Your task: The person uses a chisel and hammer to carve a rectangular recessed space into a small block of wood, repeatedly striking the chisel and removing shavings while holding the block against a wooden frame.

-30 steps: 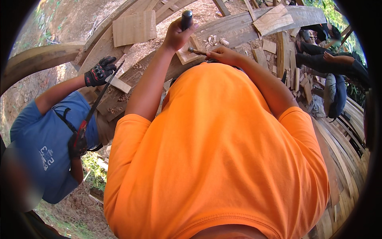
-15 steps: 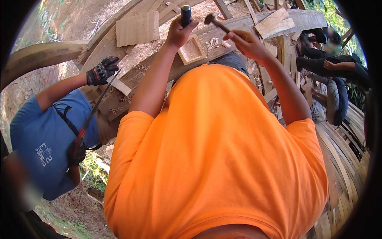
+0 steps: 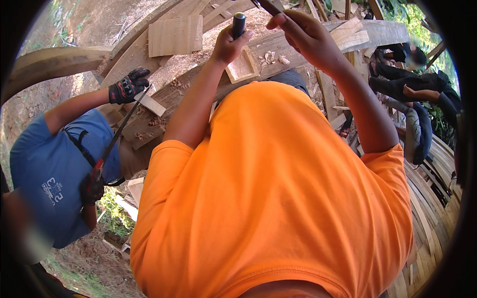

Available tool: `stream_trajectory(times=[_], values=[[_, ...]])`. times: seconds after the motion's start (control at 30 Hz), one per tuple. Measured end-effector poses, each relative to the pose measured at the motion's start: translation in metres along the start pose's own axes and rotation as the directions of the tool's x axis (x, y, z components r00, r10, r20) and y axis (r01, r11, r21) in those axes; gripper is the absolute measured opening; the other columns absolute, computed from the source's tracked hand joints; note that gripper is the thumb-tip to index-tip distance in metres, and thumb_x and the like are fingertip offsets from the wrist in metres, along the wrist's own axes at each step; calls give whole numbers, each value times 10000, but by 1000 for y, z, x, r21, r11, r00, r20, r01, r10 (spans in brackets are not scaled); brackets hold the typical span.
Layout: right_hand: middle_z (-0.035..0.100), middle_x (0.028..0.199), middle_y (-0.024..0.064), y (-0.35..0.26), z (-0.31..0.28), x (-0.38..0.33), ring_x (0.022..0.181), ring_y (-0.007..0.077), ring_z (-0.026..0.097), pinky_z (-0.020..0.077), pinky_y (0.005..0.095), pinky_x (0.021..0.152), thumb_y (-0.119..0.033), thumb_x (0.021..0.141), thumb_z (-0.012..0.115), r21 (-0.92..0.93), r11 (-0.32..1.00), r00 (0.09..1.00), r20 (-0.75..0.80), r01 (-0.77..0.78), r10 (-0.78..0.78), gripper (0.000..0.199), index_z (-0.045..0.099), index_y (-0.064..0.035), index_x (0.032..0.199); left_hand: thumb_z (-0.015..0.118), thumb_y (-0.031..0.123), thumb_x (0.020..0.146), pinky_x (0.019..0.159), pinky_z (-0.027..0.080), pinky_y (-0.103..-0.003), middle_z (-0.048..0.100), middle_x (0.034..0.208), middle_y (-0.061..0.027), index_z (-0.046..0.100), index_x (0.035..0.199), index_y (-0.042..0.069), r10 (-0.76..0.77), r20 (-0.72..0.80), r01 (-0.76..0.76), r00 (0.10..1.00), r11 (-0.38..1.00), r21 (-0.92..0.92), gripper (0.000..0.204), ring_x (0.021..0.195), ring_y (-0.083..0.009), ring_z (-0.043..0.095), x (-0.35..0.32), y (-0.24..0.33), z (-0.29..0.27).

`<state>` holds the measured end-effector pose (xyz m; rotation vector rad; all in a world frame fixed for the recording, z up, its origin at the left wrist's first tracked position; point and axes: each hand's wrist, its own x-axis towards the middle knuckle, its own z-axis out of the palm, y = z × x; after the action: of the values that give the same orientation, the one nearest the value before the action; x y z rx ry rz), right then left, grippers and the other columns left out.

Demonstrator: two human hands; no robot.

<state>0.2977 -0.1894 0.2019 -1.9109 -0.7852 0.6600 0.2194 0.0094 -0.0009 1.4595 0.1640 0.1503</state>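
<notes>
My left hand (image 3: 228, 47) is closed around the dark, metal-capped handle of an upright chisel (image 3: 239, 24); the blade is hidden behind the hand. Beside that hand lies a wooden piece with a hollowed rectangular recess (image 3: 242, 68), resting on a long thick beam (image 3: 288, 58). Raised to the right of the chisel, my right hand (image 3: 310, 40) grips a hammer by its handle (image 3: 270, 7). Its head is mostly cut off by the top edge of the view. Pale wood chips (image 3: 270, 57) lie on the beam near the recess.
On the left, a person in a blue shirt (image 3: 74, 164) holds a handsaw (image 3: 118, 130) against a small wood block (image 3: 150, 105), wearing a black glove (image 3: 129, 87). A square board (image 3: 175, 36) lies far left of centre. More people (image 3: 407, 87) sit at right, above stacked planks (image 3: 430, 213).
My right hand has lifted the hammer up toward the top edge, so its head has nearly left the view. My left hand and the chisel have barely shifted.
</notes>
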Motion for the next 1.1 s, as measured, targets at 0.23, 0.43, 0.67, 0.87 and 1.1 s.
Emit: stream_trajectory(times=[0.23, 0.43, 0.67, 0.87, 1.1], values=[[354, 570, -87, 11, -3, -20, 451, 9, 299, 258, 217, 430, -446, 1113, 453, 216, 960, 984, 55, -178, 170, 459, 650, -36, 1175, 690, 123, 984, 614, 468, -279, 558, 699, 4, 589, 919, 73, -31, -143, -42, 989, 877, -479, 130, 613, -93, 520, -7, 26, -15], [349, 569, -81, 16, 6, -28, 448, 11, 299, 277, 211, 425, -420, 1123, 432, 325, 909, 965, 87, -262, 248, 447, 637, -26, 1165, 695, 146, 984, 619, 453, -264, 572, 700, 26, 609, 858, 76, 0, -147, -19, 989, 991, -129, 167, 642, -71, 535, -18, 52, -18], [349, 571, -83, 11, 11, -18, 448, 17, 296, 269, 218, 427, -421, 1122, 433, 330, 908, 965, 146, -256, 219, 462, 636, -8, 1163, 686, 174, 990, 595, 424, -254, 569, 697, 43, 620, 840, 83, 19, -100, -31, 995, 993, -114, 187, 639, -54, 525, -15, 34, -17], [344, 567, -83, 0, 11, -5, 448, 23, 289, 263, 222, 432, -423, 1123, 431, 342, 896, 956, 177, -284, 236, 479, 637, 6, 1175, 700, 179, 979, 577, 412, -254, 561, 690, 52, 632, 856, 82, 11, -97, -19, 995, 997, -77, 171, 623, -50, 511, -1, 29, -26], [354, 557, -79, -6, 9, 1, 441, 22, 302, 269, 220, 433, -426, 1122, 430, 330, 909, 963, 170, -256, 210, 485, 643, 5, 1180, 707, 177, 975, 586, 407, -252, 554, 690, 59, 629, 843, 82, -20, -90, 10, 996, 994, -110, 181, 631, -49, 499, -1, 29, -29]])
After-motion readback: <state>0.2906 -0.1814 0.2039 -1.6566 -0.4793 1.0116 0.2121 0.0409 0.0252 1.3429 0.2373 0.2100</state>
